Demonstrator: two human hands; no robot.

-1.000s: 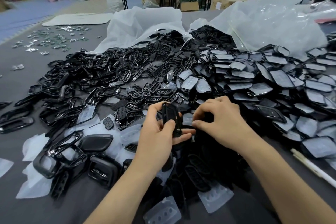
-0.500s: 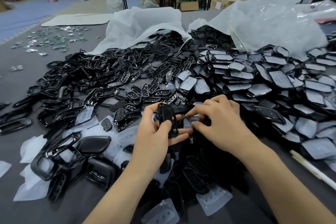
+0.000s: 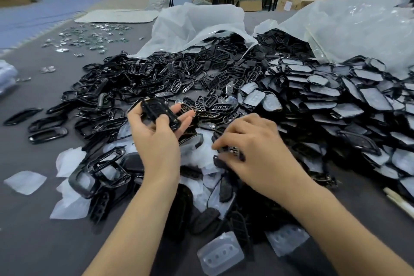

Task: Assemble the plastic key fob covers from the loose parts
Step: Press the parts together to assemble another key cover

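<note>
While the left hand [image 3: 156,141] holds a black fob shell [image 3: 160,111] up over the heap, thumb across it and fingers curled under, the right hand [image 3: 253,148] is down in the pile, fingertips pinched on a small black button insert [image 3: 233,152]. So both grips are closed on parts: L on the shell, R on the insert.

Looks to me like the fitting step, one cover half in hand and the next piece being picked. Next move, I reckon, calls for lifting the insert clear of the loose bits, turning it the right way round & seating it in the shell's opening. That needs lining up, prob. a firm thumb press.

Room-wise it's tight. The hands are near each other but apart, w/ loose black frames [image 3: 139,74] heaped just beyond the left hand and film-backed covers [image 3: 336,101] stacked thick to the right. Clear button pads [image 3: 220,253] lie between the forearms. Bare grey counter [image 3: 33,231] shows only on the left & near side; white plastic bags [image 3: 197,22] wall off the far side. A pale stick [image 3: 398,201] lies at the right edge, well apart from the hands.
</note>
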